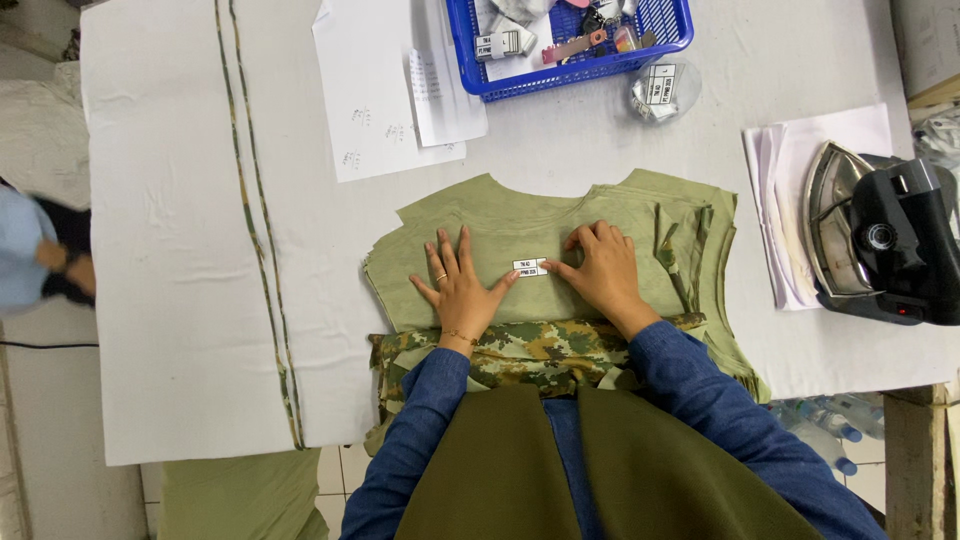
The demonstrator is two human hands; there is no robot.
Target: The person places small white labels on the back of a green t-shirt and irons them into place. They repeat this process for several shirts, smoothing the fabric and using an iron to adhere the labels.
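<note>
A stack of olive green fabric pieces (520, 225) lies on the white padded table (180, 250). A small white label (530, 267) rests on the top piece. My left hand (458, 290) lies flat on the fabric with fingers spread, its thumb tip just left of the label. My right hand (600, 272) is curled, fingertips touching the label's right end. A camouflage fabric bundle (520, 352) sits at the table's near edge under my wrists.
A black iron (880, 235) rests on white cloth at the right. A blue basket (570, 40) of small items, a clear bag of labels (662, 90) and white papers (385, 90) lie at the back. A camouflage strip (262, 260) runs down the left. Another person's sleeve (25, 250) shows at far left.
</note>
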